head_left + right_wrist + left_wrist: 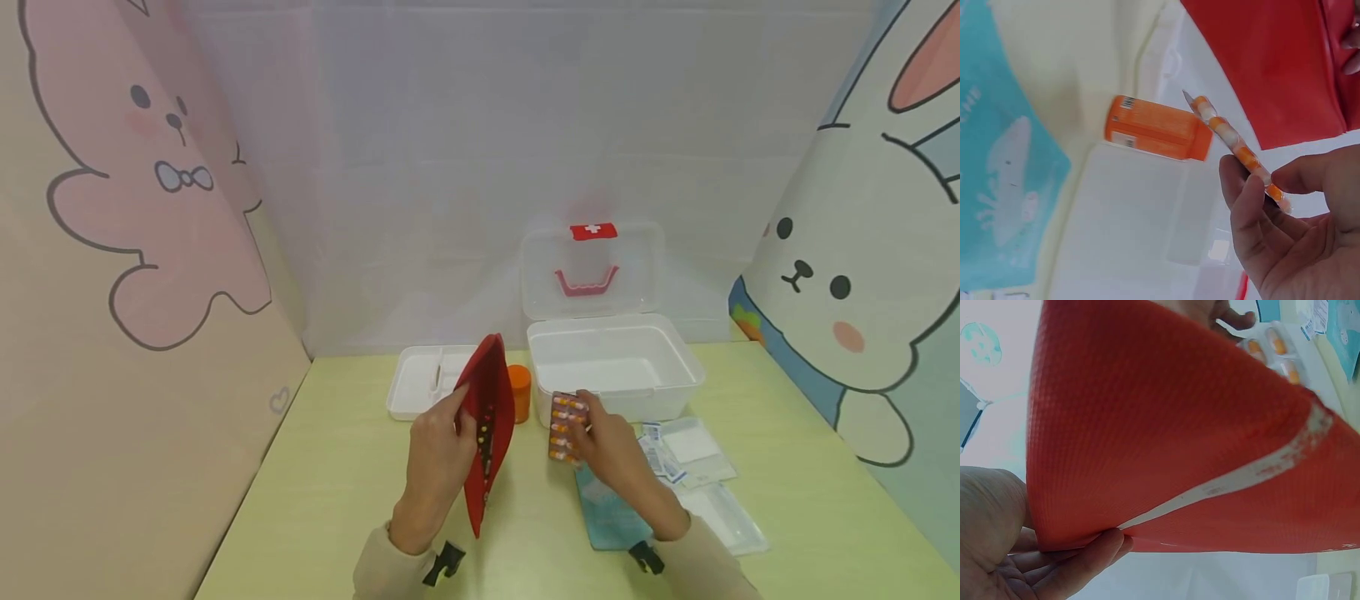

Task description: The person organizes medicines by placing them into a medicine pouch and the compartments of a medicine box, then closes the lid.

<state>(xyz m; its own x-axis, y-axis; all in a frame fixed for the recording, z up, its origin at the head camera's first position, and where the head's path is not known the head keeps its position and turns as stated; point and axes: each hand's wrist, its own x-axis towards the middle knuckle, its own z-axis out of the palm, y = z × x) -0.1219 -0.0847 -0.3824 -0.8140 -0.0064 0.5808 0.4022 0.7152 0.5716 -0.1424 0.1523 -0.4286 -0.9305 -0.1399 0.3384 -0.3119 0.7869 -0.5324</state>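
Observation:
My left hand (442, 446) grips the upper edge of a red pouch (480, 375), holding it upright over the table with its mouth parted. Inside the pouch, dark blister packs with yellowish pills (486, 442) show. In the left wrist view the pouch (1179, 437) fills most of the picture, a pale stripe across it. My right hand (611, 442) pinches a blister pack of orange and white capsules (562, 427) between thumb and fingers, a little right of the pouch. The right wrist view shows that blister pack (1235, 147) edge-on, the pouch's lower corner close by.
An orange bottle (520, 392) stands between the pouch and a white box (615, 367) with its lid raised. Behind the pouch lies a white tray (412, 383). Near my right forearm are a teal packet (609, 517), small sachets (660, 454) and clear packages (723, 517).

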